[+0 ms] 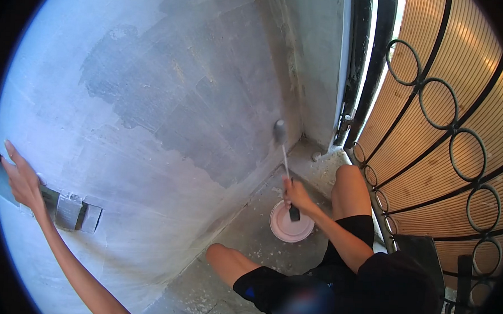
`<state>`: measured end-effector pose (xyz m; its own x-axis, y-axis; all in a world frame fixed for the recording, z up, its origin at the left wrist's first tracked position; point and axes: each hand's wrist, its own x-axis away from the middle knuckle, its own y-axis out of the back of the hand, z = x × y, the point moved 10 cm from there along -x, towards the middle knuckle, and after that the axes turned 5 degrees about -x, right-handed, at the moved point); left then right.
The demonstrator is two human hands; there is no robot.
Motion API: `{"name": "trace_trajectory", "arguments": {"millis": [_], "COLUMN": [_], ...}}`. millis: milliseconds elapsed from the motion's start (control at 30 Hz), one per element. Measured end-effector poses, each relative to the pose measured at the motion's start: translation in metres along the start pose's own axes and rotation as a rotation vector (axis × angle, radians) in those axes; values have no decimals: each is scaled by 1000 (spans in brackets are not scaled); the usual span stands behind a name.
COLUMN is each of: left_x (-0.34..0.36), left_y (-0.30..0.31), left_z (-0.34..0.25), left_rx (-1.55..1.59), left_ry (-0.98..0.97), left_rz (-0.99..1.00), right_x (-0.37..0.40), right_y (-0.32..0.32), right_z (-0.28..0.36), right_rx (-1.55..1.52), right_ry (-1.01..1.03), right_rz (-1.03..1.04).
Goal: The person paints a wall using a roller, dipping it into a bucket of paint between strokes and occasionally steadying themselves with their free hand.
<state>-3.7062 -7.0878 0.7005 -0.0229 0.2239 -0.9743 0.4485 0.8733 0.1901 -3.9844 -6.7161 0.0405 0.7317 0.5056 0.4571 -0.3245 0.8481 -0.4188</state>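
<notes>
My right hand is closed around the dark handle of a small paint roller. The roller's head is up at the wall, near the corner; whether it touches the surface is hard to tell. Beneath the hand, a round white container with pale pinkish contents stands on the floor. At the far left, my left hand has its fingers spread against the wall, beside a recessed opening. Patches of darker grey show across the middle of the wall.
On the right stands a metal gate with black bars, rings and ribbed orange-brown panels. My bent knees frame the container on the speckled concrete floor. A concrete ledge runs along the corner.
</notes>
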Motion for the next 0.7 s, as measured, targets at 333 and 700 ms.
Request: {"name": "trace_trajectory", "arguments": {"millis": [333, 700], "left_x": [1, 0], "left_y": [-3, -2], "left_z": [4, 3], "left_rx": [-8, 1], "left_ry": [7, 11], "left_rz": [-6, 3], "right_x": [-54, -63], "right_y": [48, 56], "right_z": [41, 42], "right_rx": [26, 219], "right_ry": [104, 157], "right_rz": [-113, -62]}}
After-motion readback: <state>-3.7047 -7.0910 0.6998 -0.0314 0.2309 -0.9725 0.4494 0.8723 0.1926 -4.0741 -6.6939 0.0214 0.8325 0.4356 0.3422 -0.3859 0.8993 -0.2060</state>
